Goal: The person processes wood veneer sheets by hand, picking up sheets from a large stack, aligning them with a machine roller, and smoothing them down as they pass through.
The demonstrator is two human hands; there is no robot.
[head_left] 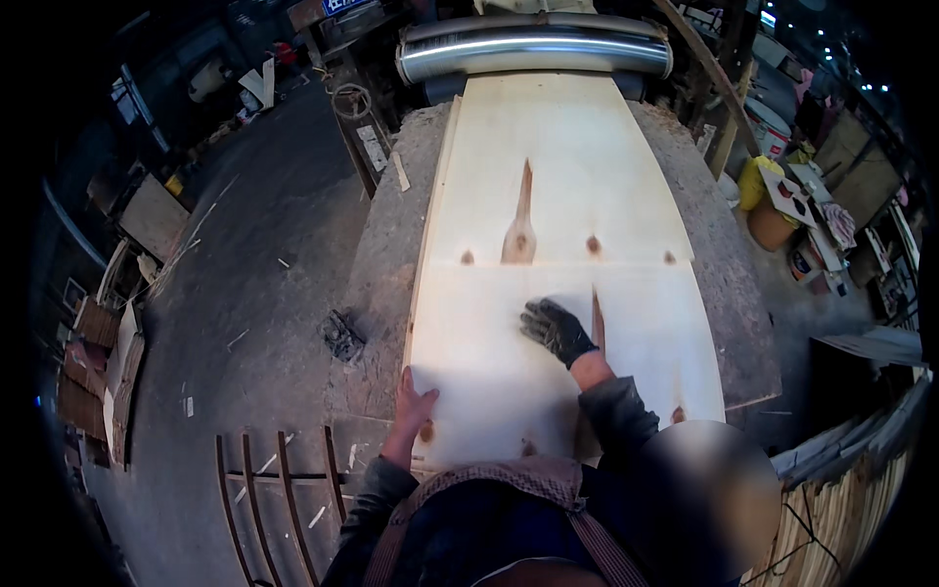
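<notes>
Pale wood veneer sheets point(489, 342), with brown knots and dark splits, lie flat before me. A seam runs across them where one sheet meets or overlaps another. My bare left hand point(411, 406) grips the near left edge, its thumb on top and the other fingers at the side, partly hidden. Resting on the near sheet is my right hand point(558, 330) in a dark glove, fingers extended and holding nothing. The far end of the veneer reaches a shiny metal roller point(533, 54).
A worn grey table point(377, 293) carries the sheets; a crumpled dark glove-like thing point(342, 336) lies left. Metal bars point(284, 509) stand low at left. Stacked veneer strips point(831, 519) are at right, beside a blurred round shape point(714, 489). Buckets and boards stand farther right.
</notes>
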